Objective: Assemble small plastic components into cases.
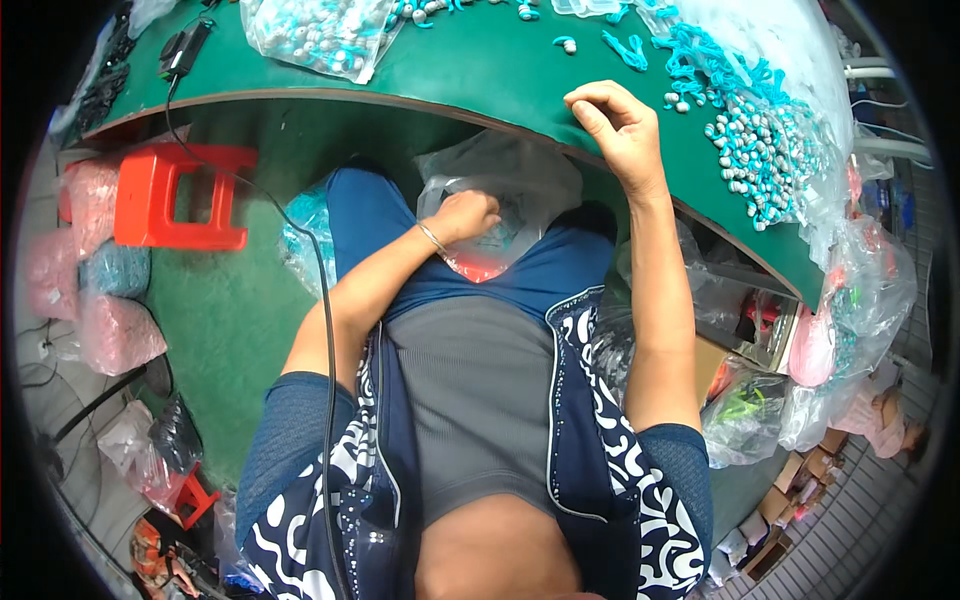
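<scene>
My left hand [468, 215] is over my lap, its fingers curled closed at the mouth of a clear plastic bag [545, 178]. What those fingers hold, if anything, is hidden. Raised at the table's near edge is my right hand [628, 135], thumb and forefinger brought together in a pinch. Anything between these tips is too small to make out. Beyond it on the table lie a single grey-and-teal bead piece [567, 45] and a teal cord bundle [628, 50]. To the right spreads a pile of striped beads on teal cords [760, 160].
The green table [480, 75] curves across the front. A clear bag of beads [320, 35] sits at its far side. On the left stand a red stool [180, 200] and pink bags [120, 335]. A black cable [318, 250] hangs down past my left arm.
</scene>
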`<state>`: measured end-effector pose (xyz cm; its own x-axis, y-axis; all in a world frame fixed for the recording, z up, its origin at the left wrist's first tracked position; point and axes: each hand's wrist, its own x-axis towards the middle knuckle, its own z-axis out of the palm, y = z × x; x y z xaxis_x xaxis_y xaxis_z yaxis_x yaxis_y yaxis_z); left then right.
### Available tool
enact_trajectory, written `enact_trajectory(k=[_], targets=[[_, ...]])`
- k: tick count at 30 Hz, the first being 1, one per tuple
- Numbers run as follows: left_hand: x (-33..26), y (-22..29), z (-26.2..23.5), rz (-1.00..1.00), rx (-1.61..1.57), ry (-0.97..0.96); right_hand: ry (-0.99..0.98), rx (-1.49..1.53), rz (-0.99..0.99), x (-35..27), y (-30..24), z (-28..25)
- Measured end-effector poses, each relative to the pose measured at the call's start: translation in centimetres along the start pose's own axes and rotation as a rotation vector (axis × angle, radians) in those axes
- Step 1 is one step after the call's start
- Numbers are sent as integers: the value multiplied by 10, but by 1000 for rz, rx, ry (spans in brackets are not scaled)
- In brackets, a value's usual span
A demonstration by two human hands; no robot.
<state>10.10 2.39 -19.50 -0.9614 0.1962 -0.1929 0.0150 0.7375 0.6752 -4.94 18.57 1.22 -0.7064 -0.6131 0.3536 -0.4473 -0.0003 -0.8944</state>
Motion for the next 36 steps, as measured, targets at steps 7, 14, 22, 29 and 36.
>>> enact_trajectory(k=[7, 14, 22, 29, 36], targets=[[-17, 111, -162, 374, -600, 8, -3, -2, -12, -2, 2, 6], [72, 123, -207, 474, -282, 707, 6, -61, -56, 0, -2, 3], [127, 132, -208, 586, 142, 868, -97, -23, 150, 35, -8, -54], [126, 136, -205, 547, 160, 843, 517, -823, -111, 177, 73, -235], [127, 132, -205, 520, 152, 842, 466, -714, 421, 270, 164, -301]])
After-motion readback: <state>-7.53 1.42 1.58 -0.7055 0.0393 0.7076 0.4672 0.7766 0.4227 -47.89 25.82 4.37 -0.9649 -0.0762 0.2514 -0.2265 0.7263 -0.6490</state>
